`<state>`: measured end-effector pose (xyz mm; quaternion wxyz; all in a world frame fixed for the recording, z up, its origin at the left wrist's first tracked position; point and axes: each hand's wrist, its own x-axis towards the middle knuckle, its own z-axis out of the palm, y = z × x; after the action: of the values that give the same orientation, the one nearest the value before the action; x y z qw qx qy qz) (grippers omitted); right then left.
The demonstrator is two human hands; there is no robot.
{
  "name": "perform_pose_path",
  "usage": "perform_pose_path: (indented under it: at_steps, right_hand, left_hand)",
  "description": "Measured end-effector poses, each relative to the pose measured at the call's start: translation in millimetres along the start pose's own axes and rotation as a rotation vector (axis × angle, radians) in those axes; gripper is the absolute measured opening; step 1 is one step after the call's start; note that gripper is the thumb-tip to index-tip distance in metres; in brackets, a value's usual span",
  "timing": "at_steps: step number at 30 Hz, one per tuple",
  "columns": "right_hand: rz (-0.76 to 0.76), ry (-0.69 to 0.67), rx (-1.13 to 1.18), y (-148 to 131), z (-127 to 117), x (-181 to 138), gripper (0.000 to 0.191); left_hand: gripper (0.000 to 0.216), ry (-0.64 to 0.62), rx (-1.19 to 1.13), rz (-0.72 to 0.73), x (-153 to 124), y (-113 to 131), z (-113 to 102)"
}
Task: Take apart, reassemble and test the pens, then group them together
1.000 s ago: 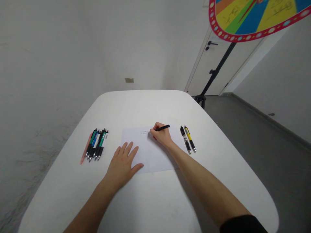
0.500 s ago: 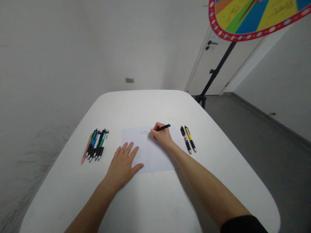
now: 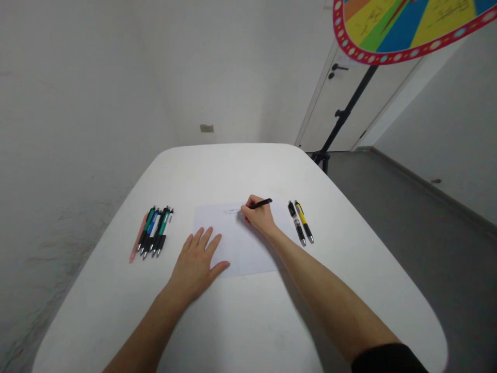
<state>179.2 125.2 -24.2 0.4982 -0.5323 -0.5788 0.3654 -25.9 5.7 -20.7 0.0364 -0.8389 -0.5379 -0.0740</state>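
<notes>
A white sheet of paper (image 3: pixel 236 243) lies in the middle of the white table (image 3: pixel 240 171). My right hand (image 3: pixel 259 215) is closed on a black pen (image 3: pixel 261 203), its tip touching the paper near a short line of small writing (image 3: pixel 230 210). My left hand (image 3: pixel 197 264) lies flat with fingers spread, pressing on the sheet's near left corner. A bundle of several pens (image 3: pixel 154 232) in green, blue, black and pink lies left of the paper. Two pens (image 3: pixel 300 221), one black and one yellow, lie right of it.
A colourful prize wheel (image 3: pixel 404 26) on a black stand (image 3: pixel 341 119) rises behind the table's far right corner. A white door (image 3: pixel 334 103) is behind it. Grey floor (image 3: pixel 411 217) runs along the table's right side; a white wall is close on the left.
My right hand has crept slightly to the right along the line of writing. My left hand and the pens on the table have not moved.
</notes>
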Motion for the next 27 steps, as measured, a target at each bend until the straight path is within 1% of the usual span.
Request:
perform_pose_path:
  at_steps: [17, 20, 24, 27]
  right_hand:
    - [-0.034, 0.000, -0.030, -3.1, -0.5, -0.7, 0.016]
    - [0.011, 0.014, 0.004, -5.2, -1.2, -0.9, 0.016]
    - [0.114, 0.084, 0.148, -4.8, -3.7, 1.0, 0.013]
    - [0.096, 0.114, 0.161, -4.0, -1.8, 1.3, 0.014]
  left_hand:
    - [0.061, 0.017, 0.005, 0.014, 0.2, -0.8, 1.8]
    - [0.062, 0.012, 0.002, 0.009, -0.1, -1.2, 1.9]
    - [0.061, 0.006, 0.005, 0.008, -0.4, -1.2, 1.5]
    - [0.061, 0.004, 0.007, 0.013, -0.4, -1.1, 1.5]
